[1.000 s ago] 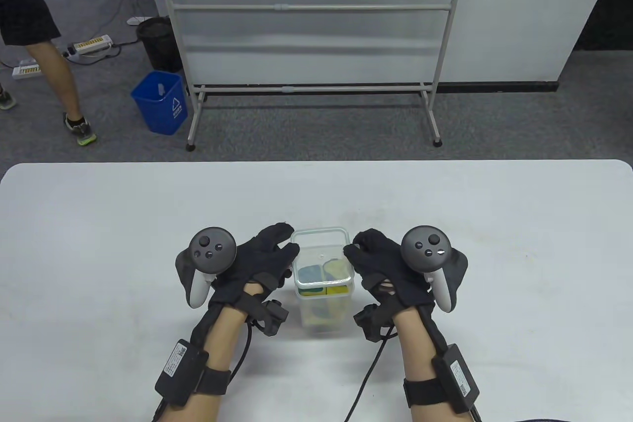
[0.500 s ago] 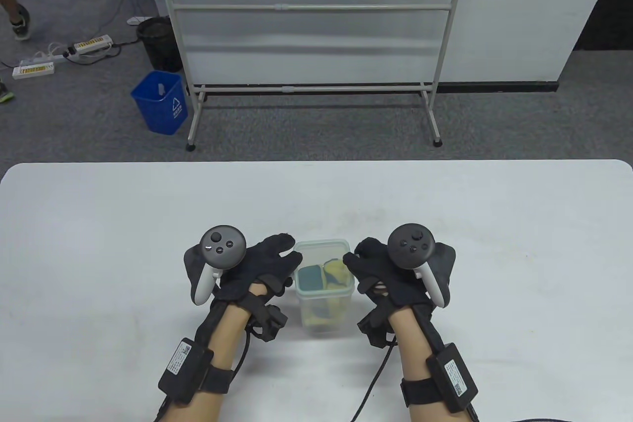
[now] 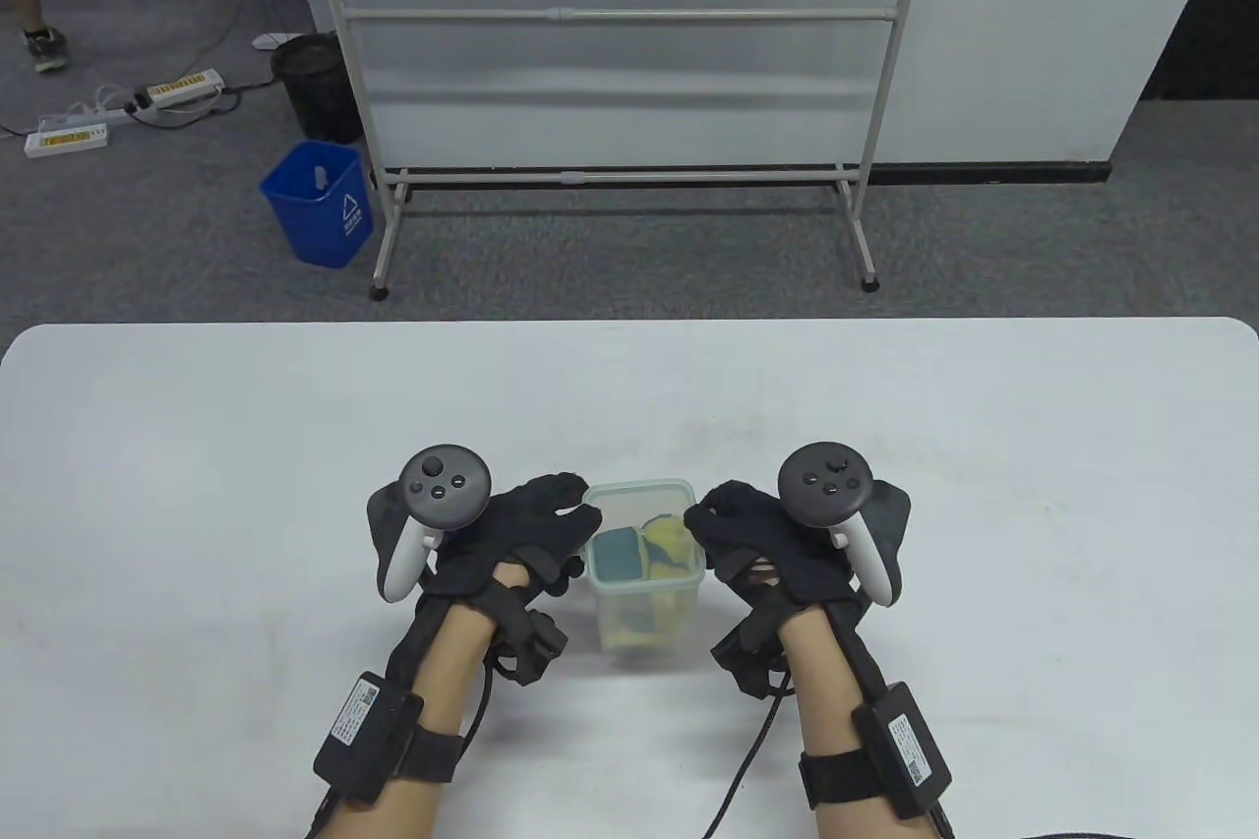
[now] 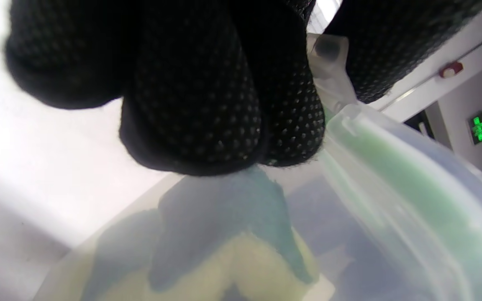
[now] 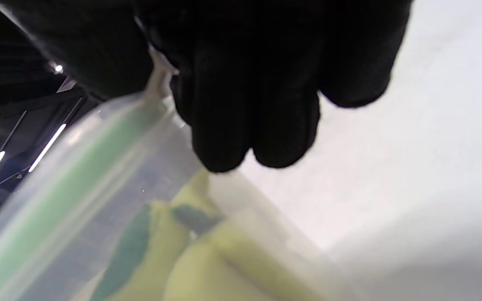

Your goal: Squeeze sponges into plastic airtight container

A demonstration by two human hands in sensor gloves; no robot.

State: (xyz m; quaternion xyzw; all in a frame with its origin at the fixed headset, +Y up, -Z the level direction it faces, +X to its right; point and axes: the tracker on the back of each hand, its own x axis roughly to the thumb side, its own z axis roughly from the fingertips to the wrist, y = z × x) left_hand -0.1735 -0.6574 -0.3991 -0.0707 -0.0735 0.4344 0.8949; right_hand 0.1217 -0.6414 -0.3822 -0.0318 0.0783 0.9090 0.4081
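A clear plastic container [image 3: 644,628] stands on the white table between my hands, with its clear, green-sealed lid [image 3: 639,488] lying on top. A dark green sponge [image 3: 618,552] and a yellow one [image 3: 669,542] show through the lid. My left hand [image 3: 575,505] grips the lid's left edge and my right hand [image 3: 710,512] grips its right edge, fingers curled. In the left wrist view my fingers [image 4: 207,104] clamp the lid's side flap above the sponges [image 4: 224,234]. In the right wrist view my fingers [image 5: 249,104] press on the lid's rim [image 5: 78,167].
The white table [image 3: 246,446] stretches wide on both sides and behind the container. A whiteboard stand [image 3: 620,91] and a blue bin [image 3: 320,205] stand on the floor beyond the table's far edge.
One second ago the lid sat higher over the container; it now lies down on the rim. Both hands came slightly lower and closer with it. Little has moved in the last half second.
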